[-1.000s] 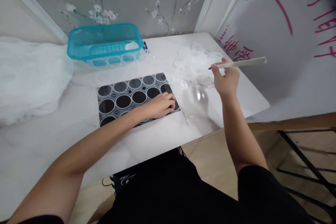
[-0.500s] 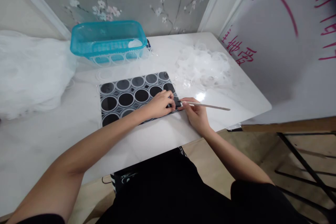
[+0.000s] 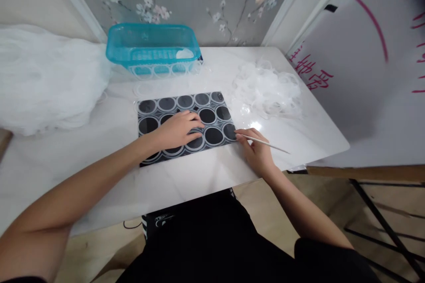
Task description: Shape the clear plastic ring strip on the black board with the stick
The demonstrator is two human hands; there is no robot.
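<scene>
Steadying black ringed board [image 3: 186,126], centre frame, flat left hand [image 3: 177,129]; right hand [image 3: 256,152] pinching thin stick [image 3: 262,142], tip at board's right edge, next needing careful prying.

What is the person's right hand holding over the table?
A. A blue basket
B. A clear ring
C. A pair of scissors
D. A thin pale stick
D. The right hand pinches a thin pale stick whose tip sits at the right edge of the black board with white rings, while the left hand rests flat on that board.
</scene>
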